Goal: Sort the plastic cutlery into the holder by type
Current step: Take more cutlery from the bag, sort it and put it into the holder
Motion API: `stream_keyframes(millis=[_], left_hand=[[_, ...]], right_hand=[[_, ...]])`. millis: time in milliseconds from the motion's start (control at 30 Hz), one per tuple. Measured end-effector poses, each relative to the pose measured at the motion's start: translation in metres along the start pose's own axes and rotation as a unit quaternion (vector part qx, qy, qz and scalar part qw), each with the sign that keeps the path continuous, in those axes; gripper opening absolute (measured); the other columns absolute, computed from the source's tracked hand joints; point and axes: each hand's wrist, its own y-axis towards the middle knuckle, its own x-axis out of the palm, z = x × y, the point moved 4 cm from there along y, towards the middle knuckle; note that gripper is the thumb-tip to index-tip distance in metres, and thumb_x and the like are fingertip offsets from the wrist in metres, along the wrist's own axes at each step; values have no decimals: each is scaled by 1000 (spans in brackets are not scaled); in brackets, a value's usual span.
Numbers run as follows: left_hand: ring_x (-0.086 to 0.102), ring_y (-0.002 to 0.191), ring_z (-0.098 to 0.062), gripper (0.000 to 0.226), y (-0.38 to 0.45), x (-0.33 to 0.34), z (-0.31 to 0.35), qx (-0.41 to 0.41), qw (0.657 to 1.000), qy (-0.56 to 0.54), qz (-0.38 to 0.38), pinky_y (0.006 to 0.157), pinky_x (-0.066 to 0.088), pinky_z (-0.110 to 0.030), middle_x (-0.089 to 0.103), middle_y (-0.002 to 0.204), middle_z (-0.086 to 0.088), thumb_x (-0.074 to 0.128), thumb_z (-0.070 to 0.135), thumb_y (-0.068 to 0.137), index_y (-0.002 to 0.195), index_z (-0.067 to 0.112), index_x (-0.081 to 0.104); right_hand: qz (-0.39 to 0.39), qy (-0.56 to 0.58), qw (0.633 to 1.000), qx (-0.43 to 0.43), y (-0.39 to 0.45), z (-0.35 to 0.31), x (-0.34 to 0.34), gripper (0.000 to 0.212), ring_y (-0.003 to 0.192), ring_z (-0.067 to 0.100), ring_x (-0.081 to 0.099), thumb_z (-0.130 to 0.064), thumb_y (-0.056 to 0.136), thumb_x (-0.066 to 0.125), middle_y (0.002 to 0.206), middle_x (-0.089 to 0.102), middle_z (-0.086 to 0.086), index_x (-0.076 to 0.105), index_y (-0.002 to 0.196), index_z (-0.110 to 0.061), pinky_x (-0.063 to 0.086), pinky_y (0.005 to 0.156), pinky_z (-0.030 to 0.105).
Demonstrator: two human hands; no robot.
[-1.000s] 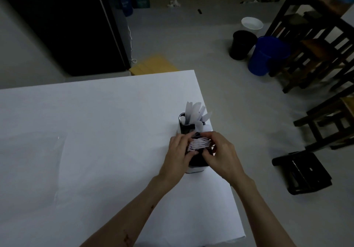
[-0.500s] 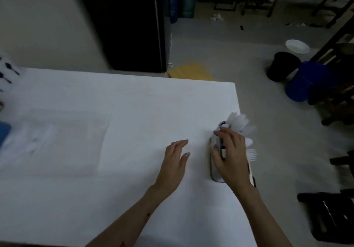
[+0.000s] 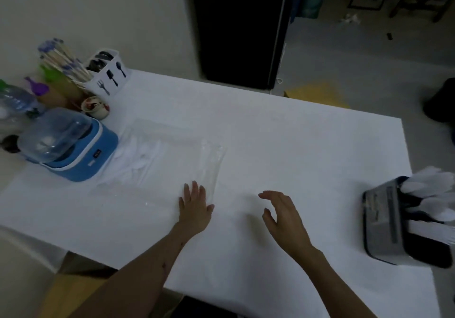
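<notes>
Resting flat on the white table [image 3: 283, 145], the person's left hand [image 3: 195, 209] lies with its fingers straight and slightly spread, their tips touching the near right corner of a clear plastic sheet or bag [image 3: 172, 160]. It holds nothing. The right hand [image 3: 283, 216] hovers just to the right of it, palm turned inward, fingers loosely bent and apart, thumb stretched toward the left hand; it too grips nothing, and a faint shadow falls on the table beneath it.

White plastic cutlery [image 3: 145, 155] lies in a loose heap under or inside the clear plastic, near its far left part; the separate pieces are too pale and blurred to tell by type. The dark holder [image 3: 384, 221] stands at the right edge of the table, well apart from both hands, and more white cutlery [image 3: 428, 189] sticks up out of it, leaning to the right.

At the far left corner of the table stands a white caddy [image 3: 108, 73] printed with black fork, knife and spoon shapes, with a bundle of wooden sticks [image 3: 64, 59] beside it. Nearer sits a blue appliance [image 3: 86, 157] with a clear domed lid, a small patterned cup [image 3: 96, 107] just behind it, and a clear bottle [image 3: 14, 101] at the left edge of view.
</notes>
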Motion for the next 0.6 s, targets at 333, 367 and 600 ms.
stream_keyframes(millis=[333,367,600], left_hand=[[19,143,-33,49,-3,9,-9,84,981,164,66,110,30,-42,16,159,-8,26,26,103,149,10,17],[25,141,-33,47,-5,7,-7,85,980,165,69,108,34,-42,19,158,-9,27,22,103,148,10,19],[65,102,-32,46,-43,19,21,64,995,50,63,80,52,-37,48,139,-11,27,41,100,143,27,34]], right_hand=[[-42,182,961,205,21,-15,64,21,95,5,64,-9,93,57,102,69,-5,65,109,-20,45,75,3],[-45,182,958,216,22,-15,67,19,93,3,64,-13,94,58,101,70,-6,66,109,-21,44,73,3],[-63,183,935,299,19,-7,71,29,95,15,65,-39,96,55,103,70,-2,65,114,-18,52,84,28]])
